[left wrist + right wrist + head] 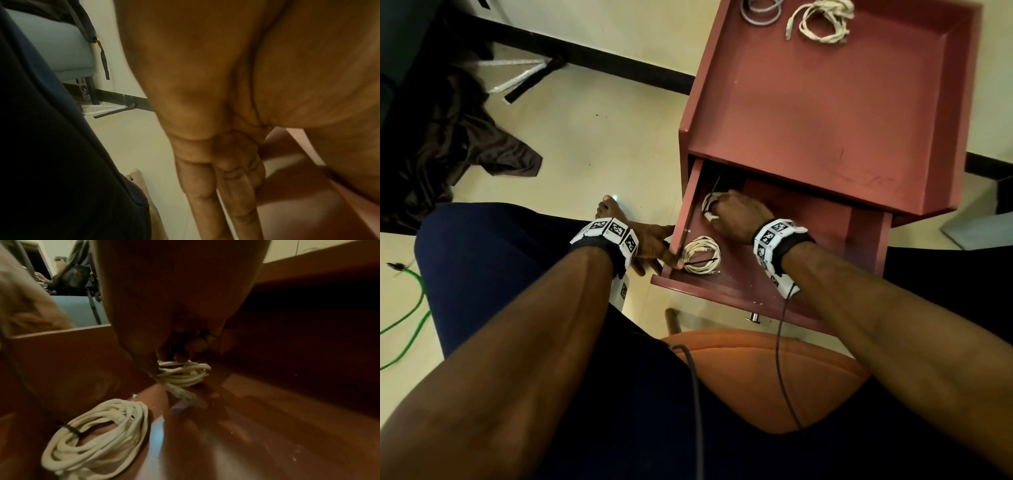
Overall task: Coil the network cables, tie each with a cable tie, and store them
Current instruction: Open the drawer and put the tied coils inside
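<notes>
The cabinet's drawer [726, 291] is pulled out. My right hand [717, 209] is inside it and grips a coiled white cable [707, 201], low over the drawer floor; a thin black tie end [716, 185] sticks up from it. In the right wrist view my fingers [182, 356] curl over that held coil [185, 374]. A second white coil [702, 254], bound with a black cable tie [71, 429], lies at the drawer's front left. My left hand [659, 248] rests on the drawer's left wall, with straight fingers [224, 194] along its outer side.
On the cabinet top [825, 102] lie a grey cable coil [761, 12] and a loose white cable [822, 22] at the far edge. An orange seat [763, 370] sits under me. A green cable [404, 318] and dark cloth [458, 144] lie on the floor at left.
</notes>
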